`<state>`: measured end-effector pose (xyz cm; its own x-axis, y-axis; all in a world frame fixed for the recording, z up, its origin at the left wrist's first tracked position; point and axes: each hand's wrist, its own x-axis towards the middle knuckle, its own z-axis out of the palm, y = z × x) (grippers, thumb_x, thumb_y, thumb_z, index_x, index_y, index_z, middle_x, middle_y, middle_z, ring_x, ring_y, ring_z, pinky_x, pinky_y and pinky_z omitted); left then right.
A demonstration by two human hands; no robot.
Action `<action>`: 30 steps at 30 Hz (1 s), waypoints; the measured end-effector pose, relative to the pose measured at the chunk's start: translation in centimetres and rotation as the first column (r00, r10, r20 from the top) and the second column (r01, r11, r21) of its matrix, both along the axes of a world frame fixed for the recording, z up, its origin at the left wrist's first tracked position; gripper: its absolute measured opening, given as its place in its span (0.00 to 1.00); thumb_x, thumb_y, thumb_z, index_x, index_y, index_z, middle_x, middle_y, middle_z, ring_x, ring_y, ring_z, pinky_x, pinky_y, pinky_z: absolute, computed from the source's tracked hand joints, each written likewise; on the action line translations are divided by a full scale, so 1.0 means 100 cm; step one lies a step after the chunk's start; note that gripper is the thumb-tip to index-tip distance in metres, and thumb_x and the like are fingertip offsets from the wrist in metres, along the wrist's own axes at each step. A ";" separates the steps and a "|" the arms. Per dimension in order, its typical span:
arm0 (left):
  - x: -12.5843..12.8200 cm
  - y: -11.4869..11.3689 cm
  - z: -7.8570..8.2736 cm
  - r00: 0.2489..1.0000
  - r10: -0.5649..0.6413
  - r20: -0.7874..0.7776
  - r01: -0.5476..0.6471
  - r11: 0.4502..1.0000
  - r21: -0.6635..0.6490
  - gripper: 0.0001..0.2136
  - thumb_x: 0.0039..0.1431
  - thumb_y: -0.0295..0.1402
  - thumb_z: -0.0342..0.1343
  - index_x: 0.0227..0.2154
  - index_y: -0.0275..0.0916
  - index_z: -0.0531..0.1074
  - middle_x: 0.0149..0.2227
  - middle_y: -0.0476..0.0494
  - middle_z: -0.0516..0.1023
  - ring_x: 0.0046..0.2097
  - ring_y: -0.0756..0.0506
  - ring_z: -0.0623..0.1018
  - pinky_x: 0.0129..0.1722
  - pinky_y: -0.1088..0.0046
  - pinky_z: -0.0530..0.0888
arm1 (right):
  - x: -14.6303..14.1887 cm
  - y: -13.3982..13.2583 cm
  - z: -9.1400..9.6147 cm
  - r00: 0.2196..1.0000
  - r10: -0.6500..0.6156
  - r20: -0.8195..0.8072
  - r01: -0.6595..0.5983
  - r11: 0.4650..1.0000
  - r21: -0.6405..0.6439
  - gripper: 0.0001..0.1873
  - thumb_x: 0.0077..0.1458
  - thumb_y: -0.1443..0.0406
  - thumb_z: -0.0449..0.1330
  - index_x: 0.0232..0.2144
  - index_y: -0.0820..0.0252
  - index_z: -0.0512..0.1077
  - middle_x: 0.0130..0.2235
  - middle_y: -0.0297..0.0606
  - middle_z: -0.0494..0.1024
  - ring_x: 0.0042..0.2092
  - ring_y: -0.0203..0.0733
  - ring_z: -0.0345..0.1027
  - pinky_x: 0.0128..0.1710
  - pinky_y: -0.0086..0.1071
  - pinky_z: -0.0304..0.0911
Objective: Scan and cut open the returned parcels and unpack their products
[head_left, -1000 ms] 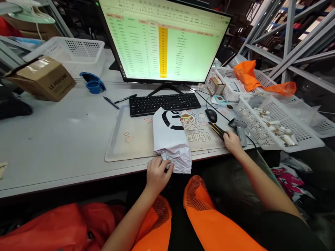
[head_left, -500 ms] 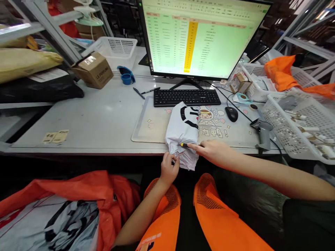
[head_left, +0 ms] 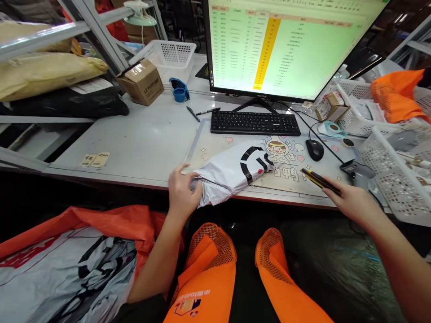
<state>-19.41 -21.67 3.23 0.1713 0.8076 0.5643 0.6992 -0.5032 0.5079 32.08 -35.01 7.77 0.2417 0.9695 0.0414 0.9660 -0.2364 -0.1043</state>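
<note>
A white plastic mailer bag with black and red print lies across the front of the desk mat, with a dark slit near its left end. My left hand is closed on that left end, its thumb and fingers pinching the plastic by the slit. To the right of the bag, my right hand grips a black and yellow utility knife, held above the mat and apart from the bag. Whether its blade is out is too small to tell.
Behind the bag are a keyboard, a mouse and a monitor. A barcode scanner and a white basket stand right. A carton sits back left. An orange-red sack of mailers is below left.
The bag has turned and its slit end now points left in my left hand, which has moved left. My right hand has drawn the knife away rightward. The view has shifted.
</note>
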 end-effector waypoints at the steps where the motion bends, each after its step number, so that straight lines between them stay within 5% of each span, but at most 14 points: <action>1: 0.006 -0.008 0.003 0.996 -0.075 -0.053 0.075 0.997 0.006 0.05 0.63 0.33 0.58 0.39 0.40 0.76 0.51 0.36 0.75 0.55 0.37 0.74 0.57 0.56 0.69 | -0.002 0.013 -0.009 0.999 -0.048 -0.015 0.048 0.999 -0.012 0.31 0.64 0.54 0.56 0.65 0.58 0.71 0.46 0.54 0.83 0.42 0.63 0.79 0.39 0.48 0.70; 4: 0.026 -0.027 0.000 0.940 -0.258 -0.226 0.252 0.966 -0.055 0.12 0.63 0.38 0.63 0.46 0.39 0.78 0.46 0.38 0.79 0.50 0.37 0.76 0.51 0.57 0.71 | -0.031 0.045 -0.021 0.995 -0.102 0.017 0.100 0.992 0.073 0.31 0.65 0.57 0.54 0.65 0.68 0.70 0.52 0.61 0.79 0.50 0.67 0.75 0.49 0.56 0.70; 6: 0.035 -0.031 -0.009 0.930 -0.248 -0.272 0.245 0.968 -0.044 0.15 0.63 0.38 0.64 0.50 0.38 0.78 0.45 0.37 0.79 0.49 0.36 0.75 0.48 0.58 0.70 | -0.074 0.057 -0.014 0.999 0.047 0.027 -0.053 0.963 0.265 0.28 0.66 0.57 0.54 0.61 0.68 0.72 0.58 0.62 0.74 0.58 0.67 0.71 0.56 0.58 0.66; 8: 0.038 -0.031 -0.018 0.941 -0.240 -0.239 0.249 0.969 0.007 0.10 0.65 0.36 0.63 0.46 0.39 0.80 0.42 0.38 0.79 0.47 0.38 0.75 0.46 0.60 0.70 | -0.132 0.065 -0.003 0.930 0.368 0.025 -0.344 0.840 0.420 0.22 0.68 0.59 0.55 0.58 0.62 0.74 0.61 0.57 0.73 0.63 0.60 0.66 0.62 0.54 0.62; 10: 0.037 -0.029 -0.025 0.949 -0.262 -0.175 0.276 0.959 0.059 0.05 0.66 0.34 0.61 0.38 0.40 0.80 0.39 0.41 0.79 0.45 0.41 0.75 0.46 0.62 0.69 | -0.191 0.073 0.004 0.710 0.703 0.039 -0.662 0.648 0.377 0.18 0.69 0.62 0.55 0.57 0.56 0.75 0.61 0.51 0.74 0.64 0.56 0.64 0.64 0.52 0.60; 12: 0.032 -0.027 -0.029 0.946 -0.297 -0.129 0.310 0.946 0.092 0.05 0.67 0.31 0.61 0.34 0.41 0.79 0.38 0.43 0.80 0.44 0.43 0.76 0.47 0.62 0.69 | -0.237 0.086 0.003 0.541 0.838 0.076 -0.820 0.504 0.272 0.17 0.69 0.64 0.56 0.56 0.56 0.75 0.62 0.50 0.73 0.65 0.56 0.62 0.63 0.52 0.59; 14: 0.027 -0.027 -0.031 0.935 -0.334 -0.118 0.346 0.933 0.102 0.07 0.68 0.30 0.60 0.33 0.41 0.78 0.39 0.44 0.82 0.45 0.44 0.77 0.48 0.62 0.68 | -0.262 0.101 -0.003 0.461 0.882 0.097 -0.879 0.439 0.186 0.14 0.69 0.64 0.57 0.53 0.58 0.77 0.62 0.53 0.72 0.65 0.58 0.62 0.61 0.54 0.59; 17: 0.021 -0.027 -0.031 0.916 -0.371 -0.150 0.388 0.916 0.105 0.08 0.69 0.30 0.57 0.33 0.41 0.78 0.37 0.46 0.82 0.45 0.45 0.78 0.47 0.62 0.67 | -0.270 0.117 -0.013 0.385 0.919 0.091 -0.920 0.373 0.122 0.11 0.67 0.64 0.59 0.47 0.59 0.78 0.63 0.55 0.69 0.67 0.60 0.58 0.63 0.56 0.56; 20: 0.021 -0.030 -0.025 0.869 -0.450 -0.207 0.483 0.863 0.150 0.09 0.70 0.30 0.56 0.32 0.39 0.76 0.34 0.45 0.80 0.41 0.45 0.76 0.45 0.63 0.68 | -0.265 0.121 -0.013 0.257 0.965 0.060 -0.964 0.250 0.093 0.10 0.63 0.62 0.60 0.43 0.60 0.79 0.63 0.53 0.69 0.69 0.60 0.54 0.65 0.58 0.53; 24: 0.022 -0.039 -0.008 0.768 -0.564 -0.303 0.621 0.772 0.139 0.12 0.71 0.29 0.53 0.30 0.38 0.72 0.30 0.44 0.75 0.38 0.44 0.72 0.43 0.65 0.68 | -0.260 0.111 -0.005 0.104 0.994 0.018 -0.989 0.101 0.106 0.10 0.61 0.61 0.59 0.37 0.59 0.79 0.54 0.49 0.75 0.63 0.55 0.61 0.67 0.55 0.52; 27: 0.025 -0.044 0.002 0.737 -0.581 -0.345 0.640 0.764 0.080 0.13 0.72 0.28 0.51 0.29 0.38 0.71 0.32 0.44 0.75 0.38 0.43 0.72 0.43 0.64 0.67 | -0.255 0.106 -0.004 0.117 0.993 0.022 -0.979 0.112 0.173 0.09 0.60 0.63 0.58 0.34 0.58 0.78 0.51 0.47 0.77 0.60 0.53 0.63 0.68 0.53 0.51; 30: 0.029 -0.042 0.002 0.766 -0.538 -0.352 0.581 0.814 0.020 0.12 0.73 0.30 0.50 0.32 0.38 0.73 0.32 0.43 0.75 0.39 0.43 0.72 0.43 0.63 0.66 | -0.248 0.107 -0.011 0.141 0.989 0.044 -0.965 0.128 0.230 0.08 0.61 0.65 0.57 0.34 0.59 0.77 0.51 0.47 0.77 0.61 0.53 0.64 0.67 0.52 0.54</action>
<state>-16.54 -25.92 3.39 0.7555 0.4412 0.4843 0.3835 -0.8972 0.2190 7.26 -24.29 6.67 -0.8920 0.3598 0.2735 0.3417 0.9330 -0.1131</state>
